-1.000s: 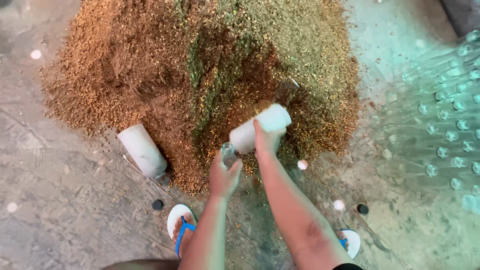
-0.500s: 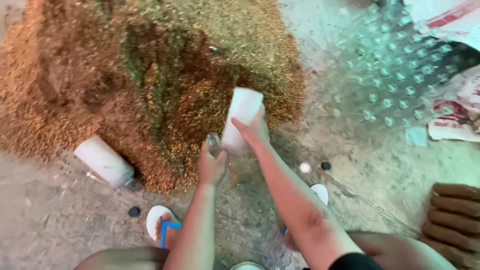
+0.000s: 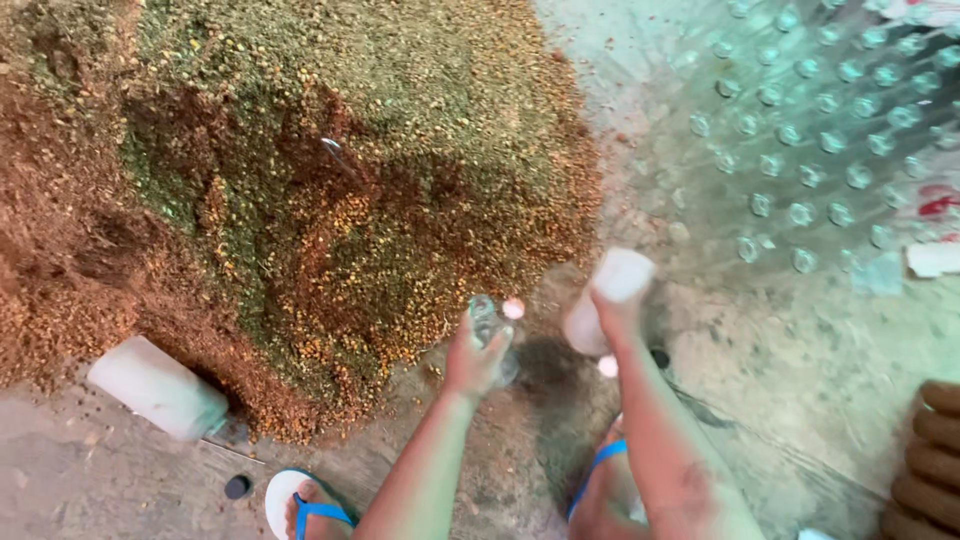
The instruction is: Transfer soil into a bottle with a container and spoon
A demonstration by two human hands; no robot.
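My left hand [image 3: 476, 358] grips a small clear plastic bottle [image 3: 488, 322] by its neck, held upright just off the edge of a big heap of brown, yellow and green granular mix [image 3: 330, 190]. My right hand [image 3: 612, 312] holds a white plastic cup-shaped scoop [image 3: 610, 296], tilted, to the right of the bottle and apart from it. Both hands hover above the wet concrete floor [image 3: 780, 360] in front of the heap.
A white cylindrical container [image 3: 155, 388] lies on its side at the heap's lower left edge. Several rows of clear bottles [image 3: 820, 130] stand at the upper right. My feet wear blue-strapped sandals [image 3: 300, 505]. Brown rounded objects [image 3: 930, 460] sit at the right edge. A dark cap [image 3: 237, 487] lies on the floor.
My right hand with the white scoop has pulled back off the heap and moved right, away from the bottle. My view has shifted, so the heap sits further left.
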